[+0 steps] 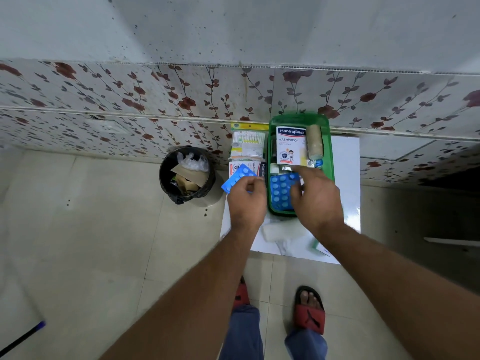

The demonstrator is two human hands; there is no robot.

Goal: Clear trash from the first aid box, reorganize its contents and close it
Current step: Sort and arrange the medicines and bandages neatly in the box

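The black bin (187,175) stands at far left. Your left hand (245,201) has its grip pinched on a blue blister strip (237,178); your right hand (315,198) rests loosely spread on the blue pill sheet (280,189) inside the open green first aid box (328,162).

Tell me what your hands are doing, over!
Left hand pinching blue pill strip. Right hand over green box, still open. Nothing blocking.

The person's arms (197,294) are bare to the frame's edge, with no sleeves, watch or rings in view. They wear blue jeans (244,333) and red slide sandals (310,311) with a black logo on the strap.
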